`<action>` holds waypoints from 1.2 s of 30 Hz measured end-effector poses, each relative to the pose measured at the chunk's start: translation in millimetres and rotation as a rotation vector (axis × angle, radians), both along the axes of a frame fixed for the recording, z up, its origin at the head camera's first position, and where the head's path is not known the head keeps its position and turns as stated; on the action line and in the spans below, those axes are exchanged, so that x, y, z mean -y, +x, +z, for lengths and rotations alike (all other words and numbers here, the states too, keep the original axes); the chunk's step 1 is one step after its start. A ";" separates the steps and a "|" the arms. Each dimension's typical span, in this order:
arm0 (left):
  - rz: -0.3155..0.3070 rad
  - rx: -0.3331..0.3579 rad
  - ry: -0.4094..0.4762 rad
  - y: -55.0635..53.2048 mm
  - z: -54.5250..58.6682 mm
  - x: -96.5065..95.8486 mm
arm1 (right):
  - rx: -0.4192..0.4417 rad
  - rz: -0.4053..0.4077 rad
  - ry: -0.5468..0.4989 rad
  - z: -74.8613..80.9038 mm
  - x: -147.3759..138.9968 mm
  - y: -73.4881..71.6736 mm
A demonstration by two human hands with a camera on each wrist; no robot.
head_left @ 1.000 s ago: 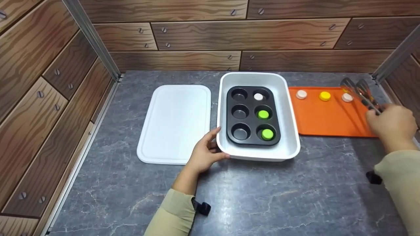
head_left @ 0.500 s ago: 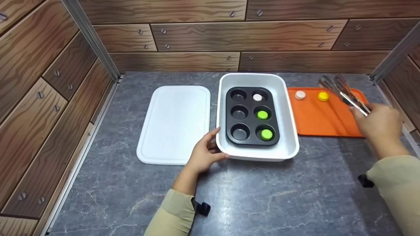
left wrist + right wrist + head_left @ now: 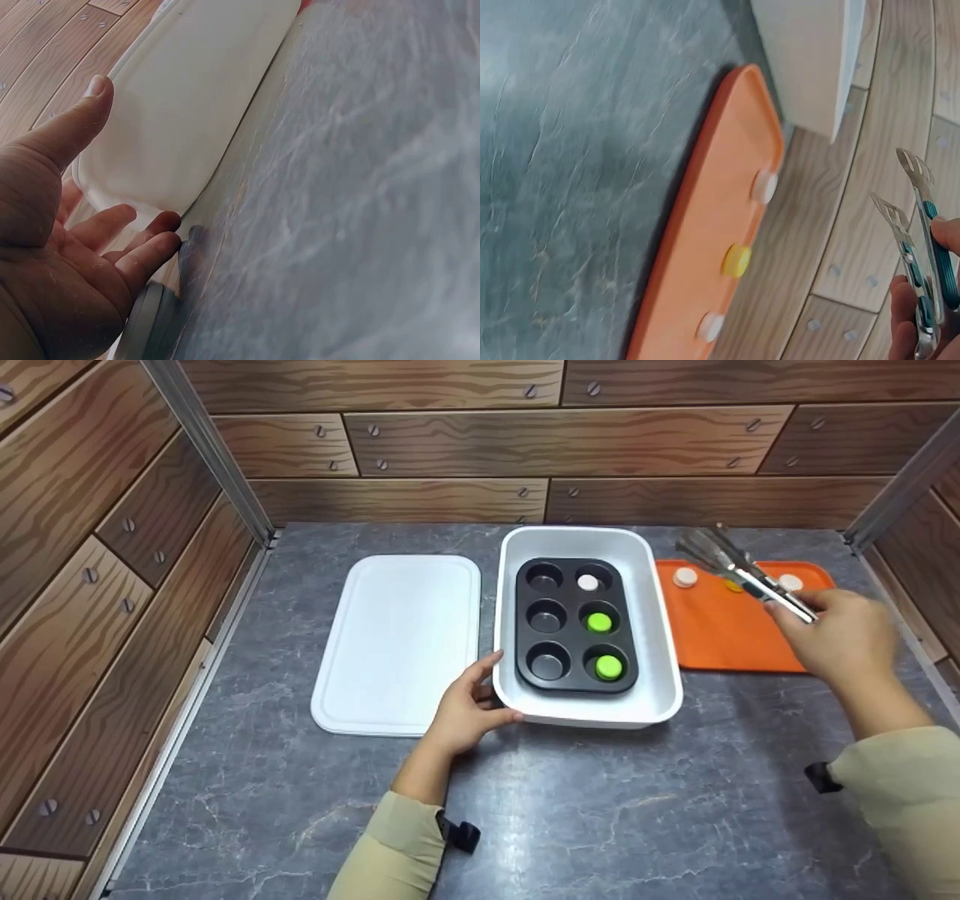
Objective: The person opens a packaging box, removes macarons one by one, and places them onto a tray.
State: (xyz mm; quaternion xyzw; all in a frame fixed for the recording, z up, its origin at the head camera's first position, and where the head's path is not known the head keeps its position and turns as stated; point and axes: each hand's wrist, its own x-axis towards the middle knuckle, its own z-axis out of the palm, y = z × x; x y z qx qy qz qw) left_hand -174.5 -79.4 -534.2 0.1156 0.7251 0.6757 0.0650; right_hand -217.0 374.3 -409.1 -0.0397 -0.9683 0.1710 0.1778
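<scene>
My right hand [image 3: 851, 641] grips metal tongs [image 3: 776, 596] by their handles, above the orange tray [image 3: 742, 634]. The spread tong heads hold nothing and overlap the tray's far edge in the head view. Along that edge sit a white round cap [image 3: 685, 577], a yellow cap [image 3: 733, 586], partly covered by the tongs, and another white cap [image 3: 790, 582]. My left hand [image 3: 466, 712] touches the near left corner of a white bin [image 3: 664, 690], thumb and fingers spread. Inside lies a black muffin tin [image 3: 574, 652]; its right column carries a white cap [image 3: 588, 583] and two green caps [image 3: 599, 622].
Left of the bin a white lid [image 3: 405, 645] lies flat on the grey marbled table [image 3: 585, 810]. Wood-patterned panels [image 3: 450, 442] close off the back and sides. The bin's right wall adjoins the orange tray.
My right hand has carried the tongs leftward over the tray, from its right end toward the yellow cap. The left hand stays at the bin's corner.
</scene>
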 end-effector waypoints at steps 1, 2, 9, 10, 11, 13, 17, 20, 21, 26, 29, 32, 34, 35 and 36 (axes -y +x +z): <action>0.001 -0.002 -0.005 0.1 -0.2 0.1 | -0.007 0.016 -0.009 0.0 2.2 1.8; 0.002 -0.005 -0.008 0.1 -0.6 0.1 | -0.008 0.031 -0.018 0.0 4.4 3.6; 0.004 -0.003 -0.029 0.1 -0.7 0.3 | -0.008 0.102 -0.016 -1.1 16.7 16.8; 0.003 -0.003 -0.033 0.0 -0.5 0.3 | -0.008 0.105 -0.013 -1.1 18.6 19.2; 0.003 -0.002 -0.037 -0.2 -0.3 0.3 | -0.006 0.105 -0.006 -1.3 20.5 21.5; 0.003 0.001 -0.043 -0.7 -0.2 0.3 | -0.014 0.123 -0.007 -2.9 24.2 25.9; 0.006 0.006 -0.044 -0.8 -0.6 0.2 | -0.064 0.166 -0.021 -8.3 30.2 32.6; 0.005 0.012 -0.021 -0.6 -1.0 0.2 | -0.111 0.198 -0.032 -12.8 33.3 37.6; 0.004 0.013 -0.013 -0.7 -1.2 0.2 | -0.118 0.204 -0.033 -14.0 34.2 39.4; 0.003 0.015 -0.006 -0.2 -0.9 0.4 | -0.110 0.234 -0.020 -20.4 38.5 50.0; 0.005 0.012 -0.011 -0.1 -0.8 0.5 | -0.122 0.259 -0.013 -24.1 42.3 56.7; 0.004 0.010 -0.012 -0.1 -1.0 0.4 | -0.121 0.279 0.003 -26.4 46.0 62.4; 0.004 0.010 -0.014 0.0 -0.9 0.2 | -0.114 0.292 0.020 -26.9 47.7 65.8; 0.003 0.010 -0.014 -0.1 -0.8 0.1 | -0.109 0.297 0.028 -27.0 48.4 67.2; 0.002 0.010 -0.013 -0.1 -0.7 0.0 | -0.102 0.302 0.035 -27.0 49.0 68.6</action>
